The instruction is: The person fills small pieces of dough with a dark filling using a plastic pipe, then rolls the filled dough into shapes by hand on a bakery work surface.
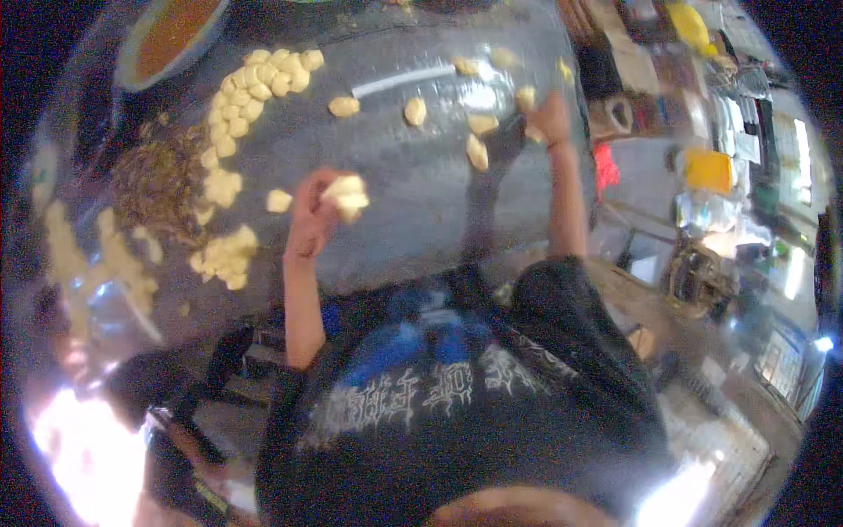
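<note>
Gripping a pale, doughy lump (350, 195) in the left hand (313, 211), fingers closed around it, over a smooth, dark, glossy table (395, 233). Cannot tell whether holding one piece or several there. Reaching with the right hand (551, 120) to a flattened oval piece (525, 97) at the table's right; too blurred to tell whether gripping or only touching it. Counting six more flattened pieces (415, 111) scattered on the table, one straight, pale rod (404, 81) among them, and one blocky chunk (279, 201) just left of the left hand. Seeing farther left one curved band of rounded lumps (253, 90), overlapping too much to count, two knobbly clumps (226, 255) and one heap of brown, stringy scraps (156, 180). Finding one bowl (134, 63) cut off at upper left, holding something orange-brown.
</note>
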The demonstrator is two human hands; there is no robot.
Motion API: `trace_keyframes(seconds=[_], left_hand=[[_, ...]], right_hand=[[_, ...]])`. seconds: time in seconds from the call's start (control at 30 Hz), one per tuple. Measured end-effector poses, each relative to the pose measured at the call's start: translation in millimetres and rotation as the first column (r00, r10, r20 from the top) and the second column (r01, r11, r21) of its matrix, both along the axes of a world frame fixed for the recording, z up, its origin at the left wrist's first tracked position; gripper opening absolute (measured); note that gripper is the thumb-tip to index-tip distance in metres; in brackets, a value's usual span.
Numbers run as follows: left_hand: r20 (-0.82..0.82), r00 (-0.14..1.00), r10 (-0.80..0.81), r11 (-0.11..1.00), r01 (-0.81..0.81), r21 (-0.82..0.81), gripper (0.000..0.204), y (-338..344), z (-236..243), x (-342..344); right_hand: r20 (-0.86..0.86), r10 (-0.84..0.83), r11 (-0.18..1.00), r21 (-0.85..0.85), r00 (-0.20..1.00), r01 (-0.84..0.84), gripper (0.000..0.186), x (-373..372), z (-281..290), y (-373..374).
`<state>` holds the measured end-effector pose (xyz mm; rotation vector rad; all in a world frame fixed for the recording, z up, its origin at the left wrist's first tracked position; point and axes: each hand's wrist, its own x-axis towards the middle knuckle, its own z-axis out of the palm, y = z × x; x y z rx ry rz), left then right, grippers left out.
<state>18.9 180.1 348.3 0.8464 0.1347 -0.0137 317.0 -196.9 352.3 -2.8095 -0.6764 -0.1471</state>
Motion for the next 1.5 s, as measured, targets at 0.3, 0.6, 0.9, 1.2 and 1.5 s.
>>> trace_keyframes(seconds=[0.3,0.6,0.9,1.2,1.5], left_hand=[[-0.245,0.950,0.192,0.785,0.001,0.620,0.028,-162.3,15.2,60.6],[-0.215,0.909,0.358,0.934,-0.343,0.103,0.050,-214.8,11.7,69.3],[-0.085,0.989,-0.122,0.968,0.100,-0.229,0.064,-270.3,47.7,76.8],[-0.081,0.984,0.159,0.883,-0.105,0.458,0.039,-174.8,17.1,56.8],[-0.060,0.538,0.841,0.412,-0.564,0.716,0.020,-28.4,-35.9,-82.4]], right_hand=[[-0.639,0.392,0.881,0.468,0.662,-0.070,0.032,-137.7,130.2,25.7],[0.025,0.307,0.829,0.484,0.951,-0.280,0.031,-70.2,108.5,-180.0],[-0.414,0.234,0.828,0.559,0.880,0.043,0.042,-146.1,100.8,-86.2],[0.466,-0.096,0.979,0.204,0.880,-0.001,0.029,-142.8,82.3,-104.1],[-0.082,0.195,0.893,0.427,0.977,-0.142,0.030,-139.9,20.0,15.1]])
